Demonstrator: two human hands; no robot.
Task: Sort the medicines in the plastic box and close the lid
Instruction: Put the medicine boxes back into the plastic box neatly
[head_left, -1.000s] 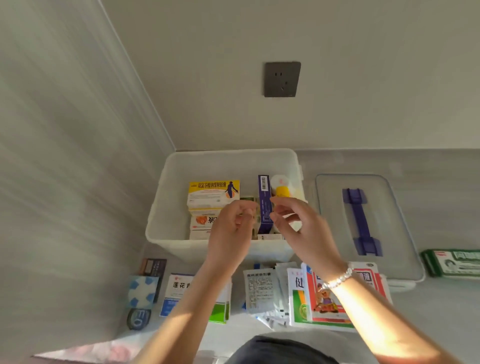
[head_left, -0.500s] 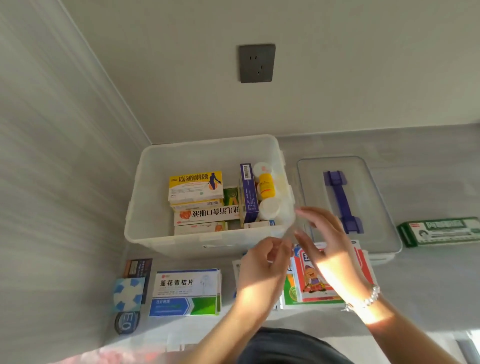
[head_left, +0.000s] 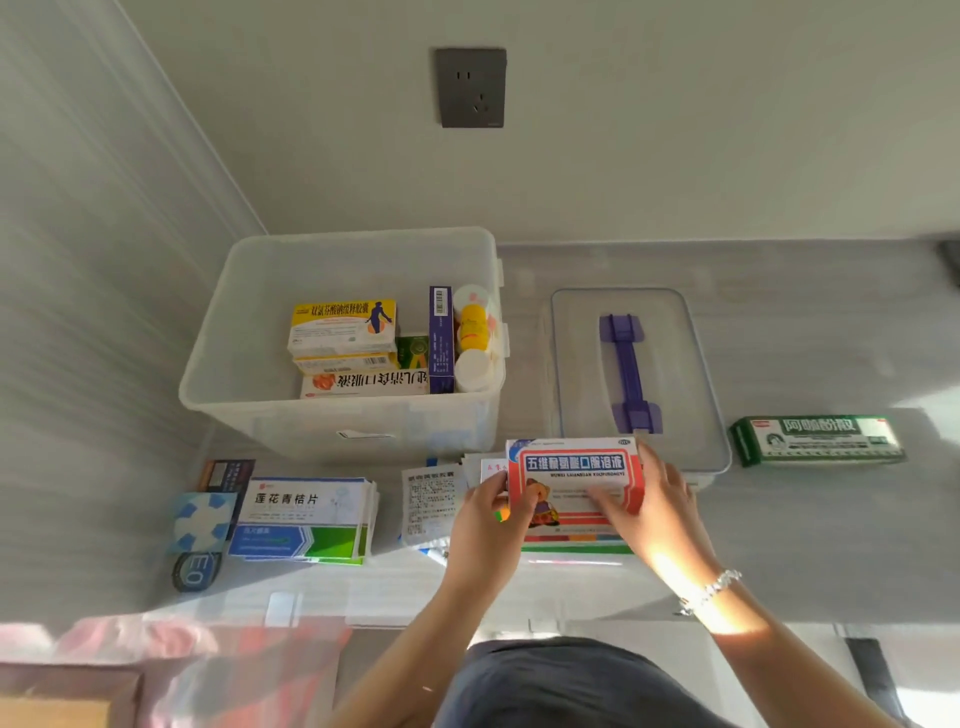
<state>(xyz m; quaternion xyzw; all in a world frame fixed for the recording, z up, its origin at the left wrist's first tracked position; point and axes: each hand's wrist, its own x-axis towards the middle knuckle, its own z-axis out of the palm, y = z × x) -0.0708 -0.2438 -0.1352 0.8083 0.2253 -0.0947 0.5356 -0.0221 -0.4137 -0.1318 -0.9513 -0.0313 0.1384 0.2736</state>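
Left hand (head_left: 485, 514) and right hand (head_left: 657, 512) grip red box (head_left: 574, 480)

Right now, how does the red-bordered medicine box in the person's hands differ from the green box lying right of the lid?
The red-bordered box is gripped by both hands, left hand and right hand; the green box lies untouched on the counter. The red-bordered box is broad, with a blue title band; the green box is long and narrow, with white lettering. Both are still outside the plastic box.
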